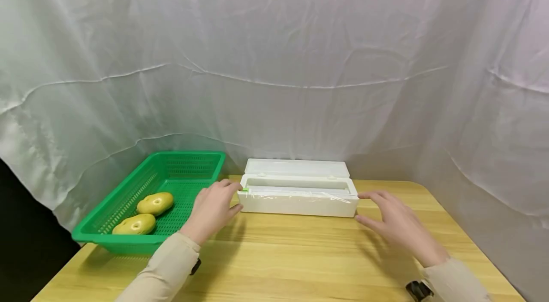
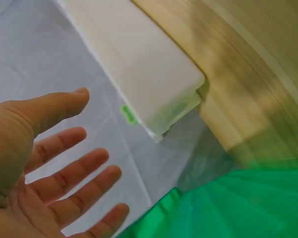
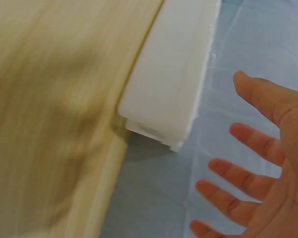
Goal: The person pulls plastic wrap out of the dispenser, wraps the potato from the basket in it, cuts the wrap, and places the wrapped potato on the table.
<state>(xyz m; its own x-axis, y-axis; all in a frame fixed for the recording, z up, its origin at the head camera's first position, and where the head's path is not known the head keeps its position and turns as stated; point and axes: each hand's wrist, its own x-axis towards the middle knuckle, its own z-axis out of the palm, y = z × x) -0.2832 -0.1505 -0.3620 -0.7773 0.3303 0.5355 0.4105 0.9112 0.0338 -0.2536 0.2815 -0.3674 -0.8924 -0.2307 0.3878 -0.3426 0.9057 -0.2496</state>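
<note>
A long white cling film dispenser lies across the table with its lid tipped back. Clear film runs over its front edge, and a small green slider sits at its left end. My left hand is at that end, thumb and fingers spread apart; in the left wrist view the slider shows just past the thumb. At the opposite end is my right hand, its fingertips right by the dispenser's corner. The right wrist view shows those fingers spread, with nothing between them.
To the left stands a green plastic basket with two yellow, oval, potato-like items in it. The wooden table extends in front of the dispenser. A grey-white curtain hangs behind and along the right side.
</note>
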